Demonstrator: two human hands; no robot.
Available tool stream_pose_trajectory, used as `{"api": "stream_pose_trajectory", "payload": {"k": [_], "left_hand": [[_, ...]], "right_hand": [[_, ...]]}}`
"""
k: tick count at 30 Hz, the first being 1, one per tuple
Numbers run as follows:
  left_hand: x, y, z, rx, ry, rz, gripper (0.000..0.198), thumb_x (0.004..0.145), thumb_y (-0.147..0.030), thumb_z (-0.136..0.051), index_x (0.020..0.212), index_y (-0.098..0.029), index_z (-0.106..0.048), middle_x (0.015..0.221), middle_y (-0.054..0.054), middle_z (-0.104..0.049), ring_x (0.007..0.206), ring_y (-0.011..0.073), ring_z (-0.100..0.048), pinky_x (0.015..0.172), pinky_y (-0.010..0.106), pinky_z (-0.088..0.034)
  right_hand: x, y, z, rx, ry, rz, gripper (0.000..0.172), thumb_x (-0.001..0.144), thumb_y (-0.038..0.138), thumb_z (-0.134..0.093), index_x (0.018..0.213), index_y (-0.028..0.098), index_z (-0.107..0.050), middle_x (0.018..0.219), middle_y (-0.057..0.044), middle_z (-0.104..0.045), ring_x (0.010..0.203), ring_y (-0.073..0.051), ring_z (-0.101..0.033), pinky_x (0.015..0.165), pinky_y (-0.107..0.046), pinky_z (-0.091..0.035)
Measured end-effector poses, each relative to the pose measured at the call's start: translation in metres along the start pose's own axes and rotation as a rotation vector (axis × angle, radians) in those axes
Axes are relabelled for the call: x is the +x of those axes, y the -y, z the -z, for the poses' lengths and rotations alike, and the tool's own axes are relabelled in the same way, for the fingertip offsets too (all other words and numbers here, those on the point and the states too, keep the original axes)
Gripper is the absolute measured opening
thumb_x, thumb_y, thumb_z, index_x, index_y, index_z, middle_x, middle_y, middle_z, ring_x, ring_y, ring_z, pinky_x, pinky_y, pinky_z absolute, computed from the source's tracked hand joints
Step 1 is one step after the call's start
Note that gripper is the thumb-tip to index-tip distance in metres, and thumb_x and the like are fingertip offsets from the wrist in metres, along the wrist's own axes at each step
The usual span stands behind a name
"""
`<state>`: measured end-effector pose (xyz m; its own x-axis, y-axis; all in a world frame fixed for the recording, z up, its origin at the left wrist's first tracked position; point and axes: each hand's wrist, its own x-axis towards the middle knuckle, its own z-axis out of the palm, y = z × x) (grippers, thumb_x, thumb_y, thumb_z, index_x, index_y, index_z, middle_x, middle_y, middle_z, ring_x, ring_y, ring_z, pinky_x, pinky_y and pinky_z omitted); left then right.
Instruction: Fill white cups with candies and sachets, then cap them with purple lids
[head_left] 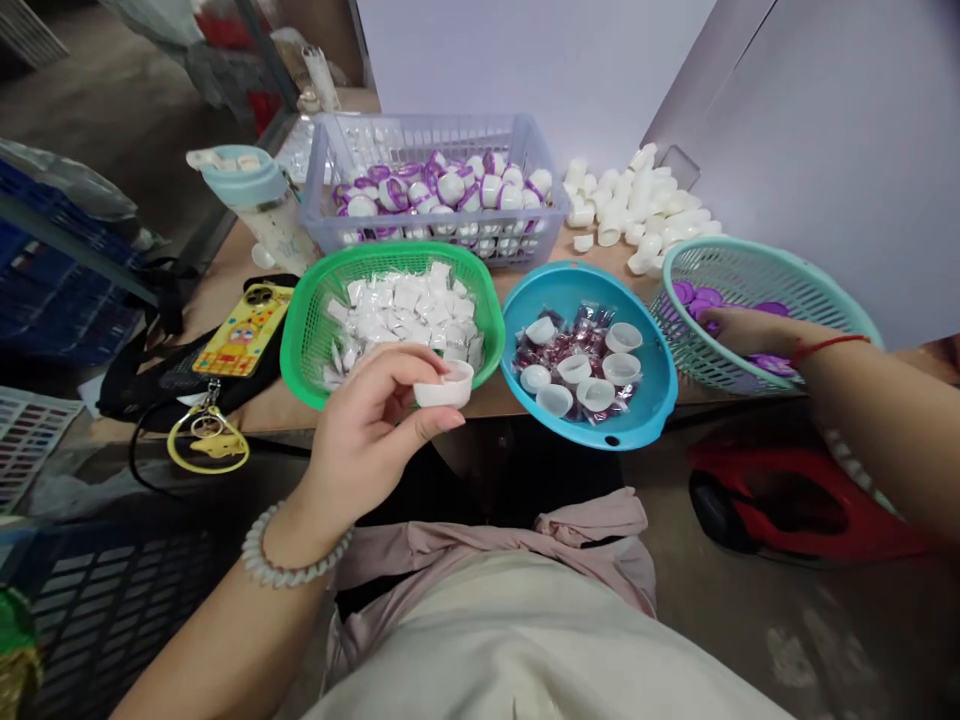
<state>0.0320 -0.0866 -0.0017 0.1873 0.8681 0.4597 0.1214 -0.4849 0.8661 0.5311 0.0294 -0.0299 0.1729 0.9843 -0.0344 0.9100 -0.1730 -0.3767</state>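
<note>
Between thumb and fingers, my left hand grips a small white plastic cup, held in front of the green basket. That basket holds many small white packets in clear wrap. My right hand reaches into the pale turquoise basket among purple round pieces; its fingertips are partly hidden, and I cannot make out what they hold. Between the two stands a blue bowl with dark red packets and several translucent cups.
A lilac crate of white and purple capsules stands behind. White plastic pieces lie heaped at its right. On the left are a light blue tumbler, a yellow-cased phone and a black strap. Below right, a red stool-like object sits on the floor.
</note>
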Motion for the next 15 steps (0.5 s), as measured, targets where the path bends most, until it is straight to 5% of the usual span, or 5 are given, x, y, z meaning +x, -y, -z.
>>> {"api": "stream_pose_trajectory", "payload": {"k": [4, 8, 11, 15], "left_hand": [[-0.004, 0.005, 0.008, 0.121, 0.013, 0.05, 0.017, 0.087, -0.036, -0.088, 0.09, -0.027, -0.074, 0.105, 0.003, -0.064, 0.1, 0.021, -0.062, 0.084, 0.031, -0.051], [-0.007, 0.004, 0.006, 0.083, 0.089, 0.018, 0.016, 0.089, -0.035, -0.087, 0.095, -0.026, -0.075, 0.102, 0.002, -0.066, 0.095, 0.018, -0.063, 0.08, 0.028, -0.051], [-0.006, 0.003, -0.004, -0.004, 0.118, -0.032, 0.018, 0.088, -0.034, -0.088, 0.098, -0.025, -0.075, 0.097, 0.001, -0.068, 0.088, 0.0165, -0.065, 0.075, 0.027, -0.051], [-0.004, 0.003, -0.023, -0.148, 0.149, -0.036, 0.02, 0.087, -0.033, -0.089, 0.099, -0.024, -0.075, 0.095, 0.002, -0.071, 0.086, 0.0162, -0.067, 0.073, 0.025, -0.053]], "right_hand": [[0.009, 0.0, 0.024, -0.233, 0.073, -0.174, 0.015, 0.065, 0.002, -0.09, 0.07, 0.008, -0.077, 0.065, -0.009, -0.073, 0.06, -0.012, -0.058, 0.066, -0.042, -0.037], [-0.012, 0.045, 0.048, -0.278, -0.206, -0.078, 0.029, 0.07, 0.014, -0.091, 0.095, 0.006, -0.08, 0.095, -0.013, -0.08, 0.094, -0.024, -0.072, 0.075, -0.046, -0.041], [-0.058, 0.106, 0.047, 0.057, -0.309, 0.108, 0.028, 0.076, 0.01, -0.089, 0.101, 0.015, -0.078, 0.092, -0.007, -0.078, 0.091, -0.02, -0.075, 0.077, -0.04, -0.051], [-0.122, 0.185, 0.013, 0.728, 0.004, 0.619, 0.031, 0.077, 0.008, -0.088, 0.102, 0.021, -0.073, 0.101, -0.004, -0.072, 0.096, -0.019, -0.073, 0.092, -0.035, -0.063]]}}
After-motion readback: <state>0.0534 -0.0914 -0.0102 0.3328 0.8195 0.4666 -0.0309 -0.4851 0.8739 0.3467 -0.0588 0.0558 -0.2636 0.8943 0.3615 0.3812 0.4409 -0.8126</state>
